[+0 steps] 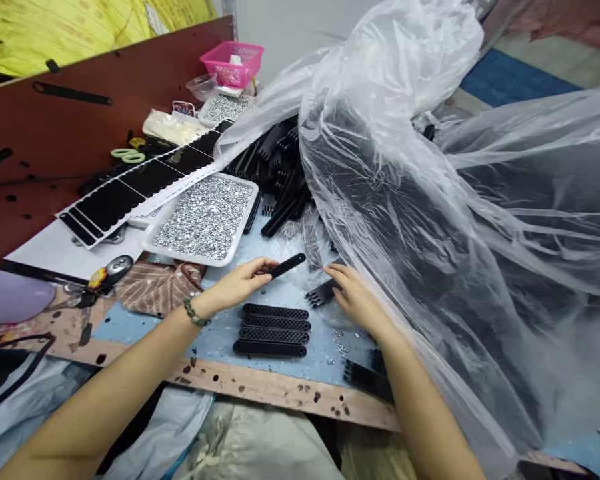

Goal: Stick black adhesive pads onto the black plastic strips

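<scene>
My left hand (245, 283), a beaded bracelet at its wrist, pinches one end of a black textured strip (289, 265) with rounded ends. The strip is held tilted above the blue work surface (220, 283). Below it, several similar black mesh-patterned strips (274, 331) lie side by side in a stack of rows. My right hand (353, 293) has its fingers stretched out and apart beside the plastic sheet. Partly under that hand is a black piece with a notched end (322, 293); whether the fingers touch it I cannot tell.
A white tray (153, 243) holds many small silvery metal parts. Clear plastic sheeting (410, 167) covers the right side, with a heap of black notched parts (280, 180) behind. Loose metal bits (341, 343) and another notched piece (367, 380) lie near the front edge. Green-handled scissors (128, 156) rest at left.
</scene>
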Demonstrator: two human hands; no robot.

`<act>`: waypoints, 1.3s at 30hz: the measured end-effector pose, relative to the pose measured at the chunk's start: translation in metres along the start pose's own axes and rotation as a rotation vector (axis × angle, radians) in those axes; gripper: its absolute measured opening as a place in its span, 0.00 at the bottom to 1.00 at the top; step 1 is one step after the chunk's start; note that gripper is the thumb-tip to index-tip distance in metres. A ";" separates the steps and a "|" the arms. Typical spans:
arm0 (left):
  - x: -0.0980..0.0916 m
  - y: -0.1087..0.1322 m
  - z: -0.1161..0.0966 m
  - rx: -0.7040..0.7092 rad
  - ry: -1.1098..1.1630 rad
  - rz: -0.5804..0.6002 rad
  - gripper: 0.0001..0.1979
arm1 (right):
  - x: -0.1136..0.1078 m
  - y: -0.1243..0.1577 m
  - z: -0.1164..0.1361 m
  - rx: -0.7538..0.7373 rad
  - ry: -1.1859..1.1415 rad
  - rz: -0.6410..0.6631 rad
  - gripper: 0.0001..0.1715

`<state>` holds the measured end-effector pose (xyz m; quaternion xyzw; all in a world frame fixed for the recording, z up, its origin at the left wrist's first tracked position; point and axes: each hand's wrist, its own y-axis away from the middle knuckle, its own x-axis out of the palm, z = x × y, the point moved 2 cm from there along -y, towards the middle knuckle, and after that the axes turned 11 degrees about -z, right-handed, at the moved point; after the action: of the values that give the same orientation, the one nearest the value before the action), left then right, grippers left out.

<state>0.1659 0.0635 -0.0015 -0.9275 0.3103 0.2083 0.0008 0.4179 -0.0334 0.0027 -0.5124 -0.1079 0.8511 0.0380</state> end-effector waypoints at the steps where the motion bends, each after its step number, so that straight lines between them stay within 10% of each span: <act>1: -0.001 0.001 -0.002 0.004 0.013 0.026 0.18 | -0.002 -0.001 0.008 -0.009 -0.057 -0.039 0.30; 17: 0.021 0.008 0.009 0.304 -0.392 0.282 0.15 | -0.001 0.011 0.025 -0.129 0.189 0.191 0.25; 23: -0.047 0.019 -0.014 0.268 -0.472 -0.209 0.18 | 0.007 -0.012 0.025 -0.079 0.250 0.066 0.23; 27: -0.116 0.005 -0.003 0.020 -0.777 -0.601 0.20 | 0.036 -0.084 0.077 -0.147 0.057 -0.037 0.22; 32: -0.131 -0.023 0.027 -0.101 -0.692 -0.482 0.20 | 0.089 -0.176 0.154 -0.198 0.175 0.044 0.15; 39: -0.129 -0.028 0.041 -0.016 -0.359 -0.582 0.04 | 0.110 -0.185 0.165 -0.204 0.164 0.085 0.15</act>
<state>0.0738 0.1656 0.0074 -0.9258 0.0261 0.3615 0.1075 0.2126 0.1423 0.0233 -0.5855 -0.1684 0.7919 -0.0416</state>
